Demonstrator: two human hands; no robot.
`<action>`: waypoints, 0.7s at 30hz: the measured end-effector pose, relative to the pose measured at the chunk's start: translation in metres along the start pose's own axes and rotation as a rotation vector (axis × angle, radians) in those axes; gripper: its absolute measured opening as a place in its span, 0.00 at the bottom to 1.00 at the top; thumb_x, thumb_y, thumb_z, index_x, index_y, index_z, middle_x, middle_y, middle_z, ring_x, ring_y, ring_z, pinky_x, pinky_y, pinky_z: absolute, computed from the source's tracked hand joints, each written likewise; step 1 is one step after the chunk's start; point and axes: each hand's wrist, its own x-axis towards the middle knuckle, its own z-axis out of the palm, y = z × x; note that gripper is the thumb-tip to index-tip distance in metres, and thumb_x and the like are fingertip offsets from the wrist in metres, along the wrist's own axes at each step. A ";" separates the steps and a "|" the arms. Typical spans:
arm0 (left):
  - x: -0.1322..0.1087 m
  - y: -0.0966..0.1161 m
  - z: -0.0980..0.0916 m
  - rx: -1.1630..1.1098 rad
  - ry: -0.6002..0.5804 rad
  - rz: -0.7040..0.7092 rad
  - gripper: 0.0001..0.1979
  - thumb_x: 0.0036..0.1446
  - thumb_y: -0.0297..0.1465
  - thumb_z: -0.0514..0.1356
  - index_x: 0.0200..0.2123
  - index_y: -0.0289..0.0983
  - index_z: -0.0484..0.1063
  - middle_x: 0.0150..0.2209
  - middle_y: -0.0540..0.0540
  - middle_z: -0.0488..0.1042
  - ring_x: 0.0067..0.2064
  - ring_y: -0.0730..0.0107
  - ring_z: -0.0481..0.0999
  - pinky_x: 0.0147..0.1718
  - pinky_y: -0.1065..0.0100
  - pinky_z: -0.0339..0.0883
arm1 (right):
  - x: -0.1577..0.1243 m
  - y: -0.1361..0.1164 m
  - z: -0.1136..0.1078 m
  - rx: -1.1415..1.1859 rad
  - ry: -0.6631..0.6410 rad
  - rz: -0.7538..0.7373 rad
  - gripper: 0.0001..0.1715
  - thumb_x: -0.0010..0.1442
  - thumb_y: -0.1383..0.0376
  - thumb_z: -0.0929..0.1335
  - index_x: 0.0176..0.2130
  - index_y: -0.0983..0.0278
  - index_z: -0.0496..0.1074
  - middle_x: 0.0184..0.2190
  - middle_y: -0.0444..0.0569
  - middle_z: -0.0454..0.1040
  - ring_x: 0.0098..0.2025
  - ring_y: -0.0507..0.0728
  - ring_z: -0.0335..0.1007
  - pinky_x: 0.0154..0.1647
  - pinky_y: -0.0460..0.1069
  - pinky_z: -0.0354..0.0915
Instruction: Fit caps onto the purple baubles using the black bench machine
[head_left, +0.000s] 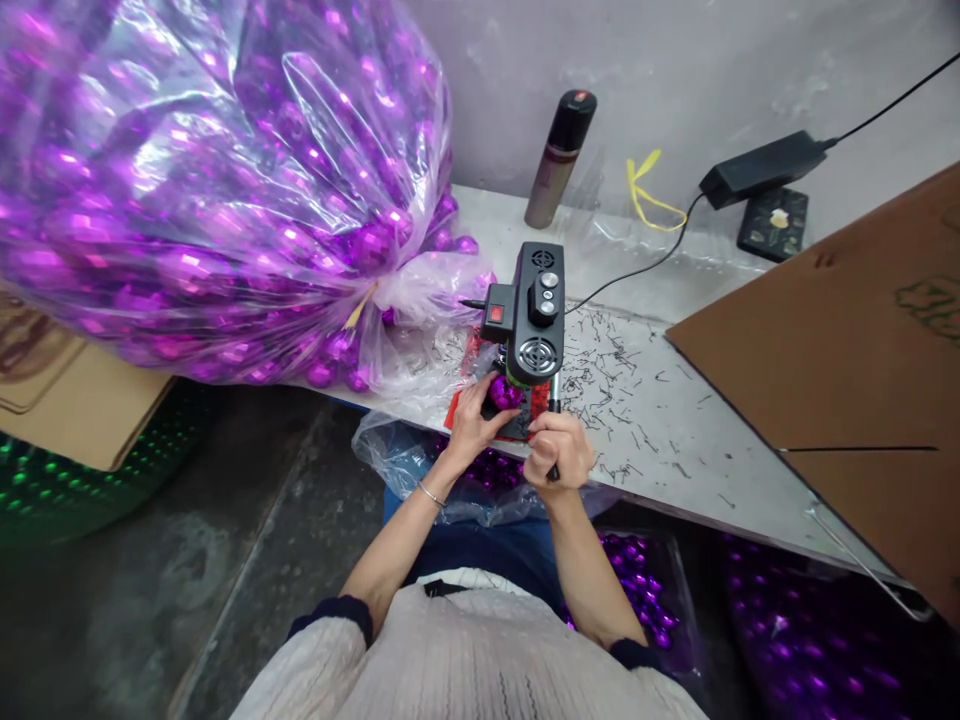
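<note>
My left hand (478, 418) is closed around the near left side of a shiny purple ball (505, 392), thumb and fingers on it. The ball sits beneath the head of a black bench machine (537, 310) with a red switch and round vents. To the right, my right hand (559, 446) is wrapped round the machine's black lever handle (555, 407). Under the ball is the machine's dark base with red parts. The top of the ball is hidden by the machine head.
A big clear bag (225, 200) of purple balls fills the left. Small dark wire pieces (622, 390) litter the white table (675, 440). Behind stand a tall bottle (561, 160), a yellow tie (651, 195) and a power adapter (766, 168). A cardboard box (840, 380) stands right.
</note>
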 end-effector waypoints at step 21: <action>0.001 -0.003 0.002 -0.021 0.022 0.006 0.32 0.59 0.42 0.70 0.63 0.40 0.68 0.57 0.38 0.78 0.58 0.53 0.78 0.57 0.52 0.71 | -0.024 0.011 0.017 0.077 0.058 0.008 0.15 0.73 0.64 0.57 0.33 0.59 0.62 0.30 0.44 0.69 0.30 0.52 0.70 0.32 0.50 0.67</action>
